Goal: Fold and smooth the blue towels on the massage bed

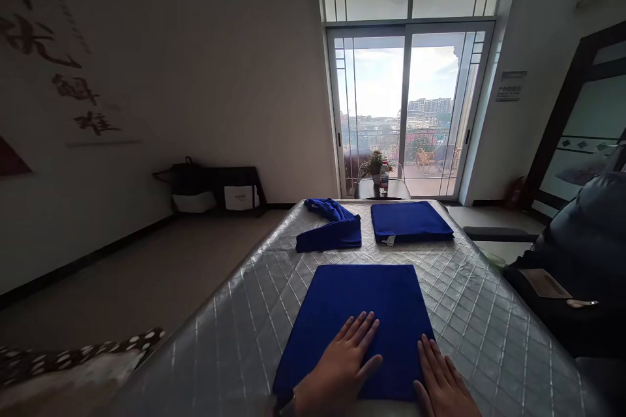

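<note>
"Where's the blue cloth (pixel 372 300)?"
"At the table's (pixel 484 319) near end; my left hand (pixel 342 361) lies flat on it — thumb wide; my right hand (pixel 443 378) straddles its edge, fingers outstretched."

It looks like a home, with a soft dark seat (pixel 589 228) near the right edge of the silver cover (pixel 469 300), and past its far edge a potted plant (pixel 375 164) and glass doors (pixel 406 91) to a balcony (pixel 412 171).
</note>
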Available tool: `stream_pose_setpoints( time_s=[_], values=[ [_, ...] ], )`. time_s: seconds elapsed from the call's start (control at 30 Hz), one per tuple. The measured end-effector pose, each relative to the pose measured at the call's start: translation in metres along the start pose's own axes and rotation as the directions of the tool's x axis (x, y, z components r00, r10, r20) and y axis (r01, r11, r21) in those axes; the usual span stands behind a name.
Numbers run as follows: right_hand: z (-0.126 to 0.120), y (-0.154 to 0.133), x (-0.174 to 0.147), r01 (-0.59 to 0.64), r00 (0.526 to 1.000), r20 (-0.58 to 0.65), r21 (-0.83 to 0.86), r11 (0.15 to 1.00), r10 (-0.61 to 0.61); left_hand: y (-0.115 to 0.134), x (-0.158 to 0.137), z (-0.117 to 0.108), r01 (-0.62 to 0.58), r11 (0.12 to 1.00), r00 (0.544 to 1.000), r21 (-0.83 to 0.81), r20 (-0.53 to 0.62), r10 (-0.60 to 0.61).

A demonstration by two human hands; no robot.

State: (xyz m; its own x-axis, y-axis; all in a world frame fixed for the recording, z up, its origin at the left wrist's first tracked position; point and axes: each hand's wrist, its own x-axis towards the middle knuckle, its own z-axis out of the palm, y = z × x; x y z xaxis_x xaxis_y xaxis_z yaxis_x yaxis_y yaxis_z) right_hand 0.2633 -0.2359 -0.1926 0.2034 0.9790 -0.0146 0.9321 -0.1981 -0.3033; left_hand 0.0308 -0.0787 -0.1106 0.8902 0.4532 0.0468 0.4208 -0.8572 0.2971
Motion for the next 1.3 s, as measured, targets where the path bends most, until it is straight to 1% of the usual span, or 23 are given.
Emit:
stream_pose_setpoints(
  time_s=[0.07,0.17,0.2,0.27,0.37,0.43,0.5,0.57,0.63,0.7,0.77,0.8,0.87,0.93,1.0,1.03,1.07,1.13,1.2,1.27,1.3],
  values=[
    [0.002,0.001,-0.001,0.001,1.0,0.001,0.009,1.0,-0.001,-0.027,-0.023,-0.001,0.137,0.99,0.991,0.034,-0.007,-0.137],
    [0.004,0.001,-0.002,0.005,1.0,-0.026,0.02,1.0,-0.005,-0.063,-0.058,0.004,0.313,0.946,0.949,0.082,-0.054,-0.31],
    [0.004,0.001,-0.002,0.006,0.999,-0.039,0.02,1.0,-0.005,-0.072,-0.067,0.006,0.35,0.932,0.936,0.095,-0.071,-0.344],
    [0.006,0.002,-0.002,0.009,0.999,-0.051,0.015,1.0,-0.008,-0.083,-0.081,0.012,0.386,0.916,0.92,0.109,-0.111,-0.375],
    [0.007,0.005,-0.002,0.016,0.999,-0.036,0.004,1.0,-0.016,-0.086,-0.089,0.018,0.391,0.915,0.913,0.102,-0.167,-0.371],
    [0.004,0.006,-0.002,0.009,1.0,-0.015,-0.008,1.0,-0.009,-0.083,-0.089,0.019,0.386,0.918,0.914,0.095,-0.175,-0.366],
    [-0.003,0.004,-0.001,-0.003,1.0,0.007,-0.028,1.0,0.003,-0.08,-0.086,0.017,0.397,0.913,0.911,0.09,-0.163,-0.38],
    [-0.019,-0.004,0.005,-0.017,0.999,0.027,-0.06,0.998,0.019,-0.077,-0.083,0.014,0.416,0.906,0.905,0.084,-0.135,-0.403],
    [-0.041,-0.019,0.017,-0.018,0.998,0.057,-0.1,0.995,0.024,-0.073,-0.081,0.009,0.431,0.899,0.901,0.079,-0.09,-0.424],
    [-0.065,-0.036,0.035,0.002,0.997,0.072,-0.146,0.989,0.009,-0.068,-0.08,0.004,0.444,0.893,0.896,0.073,-0.056,-0.441],
    [-0.085,-0.051,0.058,0.009,0.998,0.069,-0.187,0.982,0.004,-0.066,-0.081,0.002,0.458,0.886,0.889,0.067,-0.047,-0.456],
    [-0.091,-0.056,0.068,-0.005,0.998,0.06,-0.201,0.98,0.017,-0.065,-0.082,0.001,0.46,0.886,0.888,0.065,-0.053,-0.457],
    [-0.094,-0.06,0.087,-0.06,0.997,0.029,-0.203,0.977,0.068,-0.067,-0.084,0.0,0.455,0.888,0.89,0.07,-0.06,-0.451],
    [-0.086,-0.055,0.098,-0.123,0.992,-0.018,-0.167,0.978,0.122,-0.068,-0.083,-0.004,0.471,0.877,0.882,0.093,-0.052,-0.468],
    [-0.073,-0.048,0.104,-0.164,0.985,-0.063,-0.111,0.98,0.157,-0.064,-0.073,-0.011,0.498,0.858,0.867,0.123,-0.046,-0.497],
    [-0.067,-0.044,0.105,-0.172,0.983,-0.079,-0.085,0.982,0.165,-0.059,-0.064,-0.015,0.497,0.858,0.867,0.131,-0.046,-0.496],
    [-0.062,-0.041,0.105,-0.174,0.982,-0.089,-0.065,0.983,0.168,-0.053,-0.052,-0.018,0.476,0.87,0.879,0.131,-0.049,-0.474],
    [-0.057,-0.038,0.104,-0.169,0.982,-0.097,-0.052,0.984,0.164,-0.033,-0.02,-0.022,0.367,0.924,0.93,0.11,-0.049,-0.364],
    [-0.056,-0.037,0.104,-0.171,0.982,-0.098,-0.066,0.983,0.164,-0.011,0.019,-0.019,0.212,0.974,0.977,0.081,-0.045,-0.209],
    [-0.057,-0.037,0.104,-0.169,0.983,-0.087,-0.092,0.981,0.161,0.009,0.057,-0.01,0.085,0.995,0.995,0.057,-0.061,-0.081],
    [-0.058,-0.037,0.104,-0.164,0.984,-0.08,-0.105,0.981,0.156,0.016,0.073,-0.004,0.049,0.998,0.996,0.05,-0.074,-0.045]
  ],
)
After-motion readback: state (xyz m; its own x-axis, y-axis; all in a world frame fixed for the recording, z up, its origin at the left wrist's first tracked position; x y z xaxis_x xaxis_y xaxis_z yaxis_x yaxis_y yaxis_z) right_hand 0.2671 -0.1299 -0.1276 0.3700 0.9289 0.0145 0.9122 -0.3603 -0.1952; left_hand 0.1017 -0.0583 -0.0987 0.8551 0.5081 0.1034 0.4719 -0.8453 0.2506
